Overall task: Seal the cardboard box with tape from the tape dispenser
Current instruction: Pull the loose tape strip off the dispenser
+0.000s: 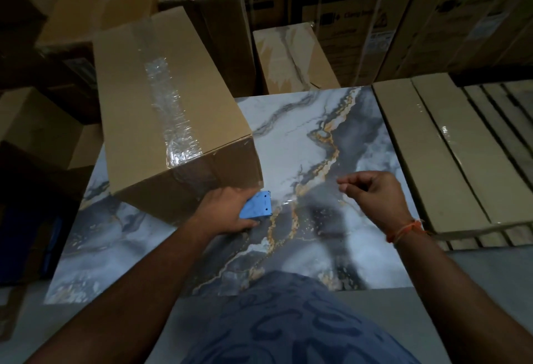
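Note:
A long cardboard box (150,98) lies on the marble-patterned table (331,138), a wrinkled strip of clear tape (170,109) running along its top and over the near end. My left hand (227,213) grips a blue tape dispenser (256,208) just below the box's near right corner. My right hand (375,190) hovers over the table to the right, thumb and fingers pinched together; a faint clear strip of tape seems to stretch between it and the dispenser, but I cannot be sure.
Stacked cardboard cartons (360,17) fill the back, some marked as washing machines. Long flat boxes (450,147) lie along the table's right edge. More cartons (34,133) stand to the left of the table.

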`<state>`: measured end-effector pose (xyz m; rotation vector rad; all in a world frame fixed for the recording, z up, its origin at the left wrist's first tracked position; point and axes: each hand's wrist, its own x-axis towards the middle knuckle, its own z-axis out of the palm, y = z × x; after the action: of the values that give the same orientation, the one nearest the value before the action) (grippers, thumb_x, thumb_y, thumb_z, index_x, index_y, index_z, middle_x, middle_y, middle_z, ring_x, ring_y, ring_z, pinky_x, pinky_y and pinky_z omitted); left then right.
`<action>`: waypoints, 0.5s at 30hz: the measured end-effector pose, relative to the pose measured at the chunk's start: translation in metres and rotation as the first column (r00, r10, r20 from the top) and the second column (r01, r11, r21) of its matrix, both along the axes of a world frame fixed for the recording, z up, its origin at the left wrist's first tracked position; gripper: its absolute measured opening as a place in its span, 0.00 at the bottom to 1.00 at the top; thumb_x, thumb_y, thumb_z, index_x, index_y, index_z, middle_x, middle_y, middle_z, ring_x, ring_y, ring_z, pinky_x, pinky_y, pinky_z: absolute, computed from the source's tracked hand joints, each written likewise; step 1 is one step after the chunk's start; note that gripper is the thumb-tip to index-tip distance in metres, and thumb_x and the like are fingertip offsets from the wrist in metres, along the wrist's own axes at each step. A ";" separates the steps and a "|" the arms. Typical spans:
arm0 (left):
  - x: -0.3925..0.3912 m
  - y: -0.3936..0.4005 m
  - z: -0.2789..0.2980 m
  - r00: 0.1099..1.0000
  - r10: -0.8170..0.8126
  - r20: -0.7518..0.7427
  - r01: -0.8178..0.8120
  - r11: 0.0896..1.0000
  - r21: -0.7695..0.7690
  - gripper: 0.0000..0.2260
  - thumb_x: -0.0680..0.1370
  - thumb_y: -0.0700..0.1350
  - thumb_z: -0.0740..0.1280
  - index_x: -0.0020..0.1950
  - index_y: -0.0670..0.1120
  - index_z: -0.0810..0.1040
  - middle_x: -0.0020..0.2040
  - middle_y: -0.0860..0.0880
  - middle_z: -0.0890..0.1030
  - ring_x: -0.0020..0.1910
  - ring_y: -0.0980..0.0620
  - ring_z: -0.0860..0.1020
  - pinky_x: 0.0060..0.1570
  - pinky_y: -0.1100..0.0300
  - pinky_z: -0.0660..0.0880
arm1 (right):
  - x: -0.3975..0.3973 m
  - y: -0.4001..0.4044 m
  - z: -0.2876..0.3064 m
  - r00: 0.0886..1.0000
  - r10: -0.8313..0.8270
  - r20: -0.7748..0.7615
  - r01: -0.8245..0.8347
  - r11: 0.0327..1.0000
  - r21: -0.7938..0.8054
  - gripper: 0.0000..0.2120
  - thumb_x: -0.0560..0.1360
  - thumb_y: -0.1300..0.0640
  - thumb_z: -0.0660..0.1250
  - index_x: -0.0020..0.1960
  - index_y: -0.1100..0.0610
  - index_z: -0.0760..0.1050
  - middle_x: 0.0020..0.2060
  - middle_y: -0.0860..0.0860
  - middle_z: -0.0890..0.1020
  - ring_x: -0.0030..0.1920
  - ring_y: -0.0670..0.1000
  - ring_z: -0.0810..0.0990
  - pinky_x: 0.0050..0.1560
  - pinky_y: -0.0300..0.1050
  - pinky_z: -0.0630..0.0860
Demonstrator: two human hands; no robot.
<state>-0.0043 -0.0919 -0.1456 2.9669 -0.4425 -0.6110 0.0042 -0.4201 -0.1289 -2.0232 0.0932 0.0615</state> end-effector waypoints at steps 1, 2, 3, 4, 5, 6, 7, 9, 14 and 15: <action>0.001 -0.003 0.001 1.000 -0.004 -0.012 0.005 1.000 0.014 0.36 0.72 0.68 0.70 0.77 0.58 0.65 0.69 0.49 0.78 0.64 0.44 0.78 0.59 0.51 0.75 | -0.001 -0.004 -0.002 1.000 0.012 -0.004 -0.012 1.000 -0.019 0.06 0.73 0.64 0.74 0.47 0.56 0.86 0.40 0.47 0.87 0.41 0.35 0.83 0.44 0.25 0.76; 0.002 -0.007 0.001 1.000 -0.006 -0.025 0.007 1.000 0.025 0.36 0.72 0.67 0.70 0.77 0.58 0.65 0.69 0.49 0.78 0.65 0.44 0.78 0.60 0.51 0.75 | -0.003 -0.007 -0.005 1.000 0.019 -0.005 -0.019 0.999 -0.040 0.06 0.73 0.64 0.74 0.47 0.56 0.86 0.40 0.46 0.86 0.40 0.33 0.83 0.44 0.24 0.76; 0.003 -0.012 0.002 0.999 -0.002 -0.037 0.004 0.999 0.033 0.36 0.72 0.65 0.71 0.77 0.58 0.65 0.69 0.49 0.78 0.65 0.43 0.78 0.60 0.51 0.74 | -0.004 -0.010 -0.008 1.000 0.016 -0.005 -0.016 0.998 -0.053 0.06 0.73 0.64 0.74 0.47 0.56 0.86 0.39 0.45 0.86 0.40 0.33 0.83 0.45 0.25 0.76; 0.003 -0.018 0.002 0.999 0.002 -0.048 -0.001 0.999 0.035 0.35 0.71 0.65 0.71 0.76 0.58 0.65 0.69 0.49 0.79 0.65 0.43 0.78 0.61 0.51 0.74 | -0.006 -0.013 -0.011 1.000 0.006 -0.008 -0.007 0.998 -0.056 0.06 0.73 0.64 0.74 0.47 0.55 0.86 0.39 0.46 0.86 0.41 0.34 0.83 0.47 0.27 0.77; 0.004 -0.024 0.002 0.998 0.007 -0.059 -0.005 0.999 0.035 0.35 0.71 0.64 0.71 0.76 0.59 0.66 0.68 0.49 0.79 0.64 0.43 0.78 0.61 0.50 0.74 | -0.007 -0.018 -0.014 1.000 -0.010 -0.015 0.009 0.999 -0.048 0.06 0.73 0.63 0.74 0.47 0.54 0.86 0.40 0.46 0.87 0.43 0.37 0.84 0.49 0.32 0.79; 0.005 -0.030 0.002 0.998 0.008 -0.069 -0.006 0.999 0.031 0.35 0.70 0.64 0.71 0.75 0.59 0.66 0.67 0.48 0.79 0.64 0.43 0.78 0.61 0.50 0.74 | -0.009 -0.023 -0.018 0.999 -0.027 -0.025 0.027 0.999 -0.036 0.06 0.73 0.63 0.74 0.47 0.53 0.86 0.41 0.48 0.87 0.44 0.41 0.85 0.52 0.37 0.79; 0.006 -0.037 0.002 0.997 0.006 -0.079 -0.004 1.000 0.028 0.34 0.70 0.65 0.71 0.74 0.60 0.66 0.66 0.48 0.80 0.63 0.43 0.79 0.61 0.50 0.75 | -0.011 -0.030 -0.022 0.998 -0.044 -0.036 0.043 0.999 -0.023 0.06 0.73 0.63 0.74 0.47 0.54 0.86 0.42 0.49 0.87 0.45 0.44 0.86 0.53 0.40 0.80; 0.008 -0.053 0.001 0.995 0.002 -0.098 0.001 1.000 0.031 0.33 0.70 0.64 0.71 0.73 0.59 0.68 0.63 0.47 0.81 0.61 0.43 0.79 0.59 0.50 0.75 | -0.017 -0.042 -0.028 0.996 -0.075 -0.055 0.074 0.997 -0.014 0.06 0.73 0.63 0.74 0.47 0.54 0.86 0.43 0.50 0.88 0.47 0.47 0.86 0.55 0.43 0.80; 0.005 -0.105 -0.004 0.994 -0.018 -0.107 0.023 0.999 0.046 0.30 0.70 0.60 0.72 0.70 0.57 0.72 0.59 0.46 0.82 0.60 0.41 0.81 0.56 0.52 0.76 | -0.031 -0.072 -0.037 0.985 -0.148 -0.086 0.147 0.989 -0.022 0.07 0.73 0.64 0.74 0.47 0.54 0.86 0.42 0.51 0.87 0.46 0.48 0.86 0.54 0.44 0.80; 0.004 -0.117 -0.005 0.994 -0.027 -0.104 0.034 0.997 0.063 0.29 0.70 0.59 0.73 0.70 0.57 0.72 0.60 0.45 0.82 0.60 0.42 0.81 0.57 0.52 0.76 | -0.033 -0.078 -0.039 0.984 -0.160 -0.084 0.158 0.987 -0.033 0.06 0.73 0.64 0.74 0.47 0.54 0.86 0.42 0.51 0.87 0.45 0.48 0.86 0.54 0.44 0.80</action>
<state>-0.0002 -0.2084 -0.1511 2.9759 -0.4683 -0.7921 -0.0292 -0.4985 -0.1678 -2.0327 0.3115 0.0472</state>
